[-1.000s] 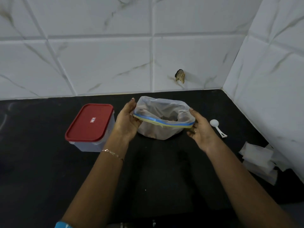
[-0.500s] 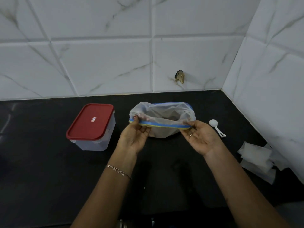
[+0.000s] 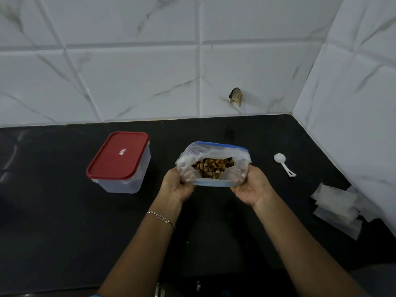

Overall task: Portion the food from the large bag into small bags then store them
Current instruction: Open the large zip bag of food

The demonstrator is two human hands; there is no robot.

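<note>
black counter [image 3: 64, 232]: carries everything, set in the corner of the tiled wall.
red-lidded container [image 3: 117, 155]: left of the work, lid on, apart from the bag.
large bag [image 3: 216, 151]: stands on the counter at centre, mouth spread wide, blue zip rim showing front and back. can't tell if the rim is cuffed.
small bags [image 3: 334, 206]: flat stack at far right by the wall, well apart.
left hand [image 3: 176, 185] and right hand [image 3: 251, 186]: each grips one side of the bag's mouth, fingers curled over the rim into the opening and showing through the plastic.
white scoop [image 3: 284, 165]: lies near the bag on its right, untouched.
food [image 3: 212, 167]: small brown-yellow pieces at the bottom of the bag.

step in hand, as i read it: open the big bag so it stands alone. pull both sides evenly and settle the base flat. leave the mouth wide enough for the scoop. let go with one hand first and check it stands. risk: thin plastic slumps shut or tips and spills. nothing looks portioned yet.
</note>
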